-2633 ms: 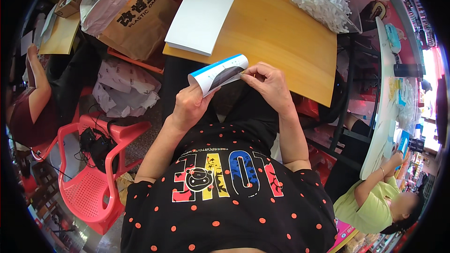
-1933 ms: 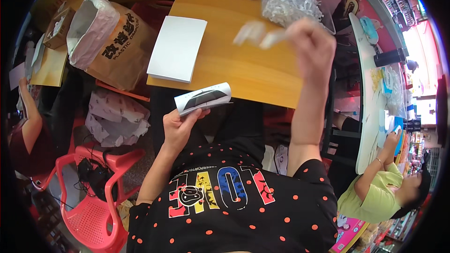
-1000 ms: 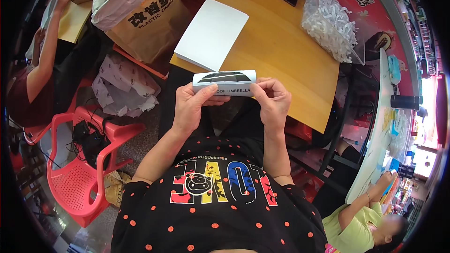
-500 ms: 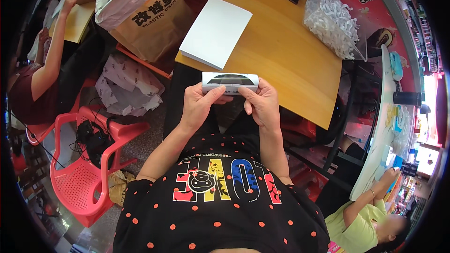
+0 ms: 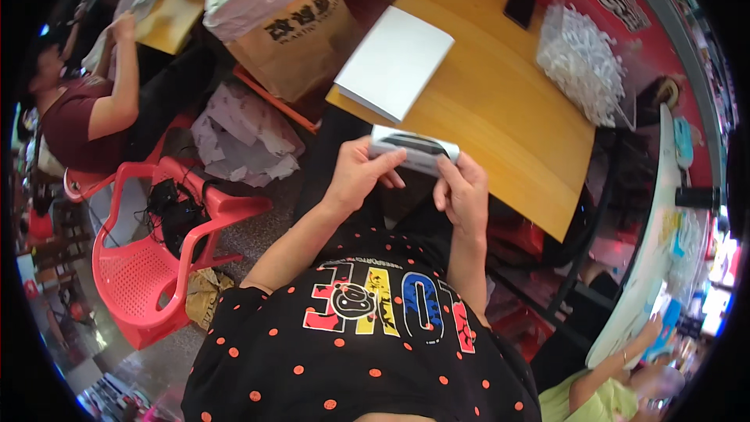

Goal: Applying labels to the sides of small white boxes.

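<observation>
Small white box (image 5: pixel 414 149) with a dark printed shape, pinched at either end between the left hand (image 5: pixel 355 176) and right hand (image 5: pixel 462 191) fingers, just short of the wooden surface (image 5: pixel 500 109): apparently mid-assembly, so closing its end flap probably needs a firm hold.

Bare wooden table (image 5: pixel 500 101) between white sheets (image 5: pixel 394 62) and plastic tub (image 5: pixel 582 62).

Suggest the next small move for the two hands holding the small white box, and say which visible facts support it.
Probably press the end flap shut: both hands, left and right, hold the small white box at its ends, just short of the wooden table. The flap's state is unclear.
</observation>
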The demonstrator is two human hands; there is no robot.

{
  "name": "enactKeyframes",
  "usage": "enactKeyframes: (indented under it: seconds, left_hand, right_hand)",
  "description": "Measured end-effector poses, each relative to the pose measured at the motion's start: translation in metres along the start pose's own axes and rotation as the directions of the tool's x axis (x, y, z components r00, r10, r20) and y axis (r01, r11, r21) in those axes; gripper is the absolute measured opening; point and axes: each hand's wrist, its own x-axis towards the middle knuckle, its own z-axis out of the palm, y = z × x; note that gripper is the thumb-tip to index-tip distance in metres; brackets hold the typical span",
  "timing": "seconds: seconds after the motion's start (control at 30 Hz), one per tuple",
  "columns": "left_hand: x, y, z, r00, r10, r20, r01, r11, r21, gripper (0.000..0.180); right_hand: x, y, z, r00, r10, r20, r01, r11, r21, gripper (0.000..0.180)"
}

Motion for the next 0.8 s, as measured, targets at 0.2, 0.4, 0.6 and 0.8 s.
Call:
enactKeyframes:
  seconds: [0.2, 0.4, 0.6, 0.8]
  left_hand:
    - [-0.014, 0.010, -0.024, 0.983, -0.176, 0.044, 0.178, 0.984, -0.023, 0.022]
    - [-0.034, -0.001, -0.058, 0.996, -0.082, -0.029, 0.085, 0.988, 0.131, 0.013]
    - [-0.049, 0.062, -0.080, 0.958, 0.108, -0.265, -0.059, 0.981, 0.184, 0.018]
    - [0.008, 0.195, -0.137, 0.494, 0.736, -0.462, -0.460, 0.673, 0.580, 0.025]
  right_hand:
    - [0.001, 0.017, -0.030, 0.993, -0.058, 0.099, 0.088, 0.939, -0.333, 0.020]
    - [-0.002, 0.020, -0.018, 0.962, -0.148, 0.228, 0.216, 0.925, -0.313, 0.015]
    - [-0.001, 0.023, -0.021, 0.976, -0.066, 0.206, 0.090, 0.990, -0.108, 0.021]
    - [0.000, 0.018, -0.030, 0.985, -0.089, 0.145, 0.116, 0.975, -0.190, 0.020]
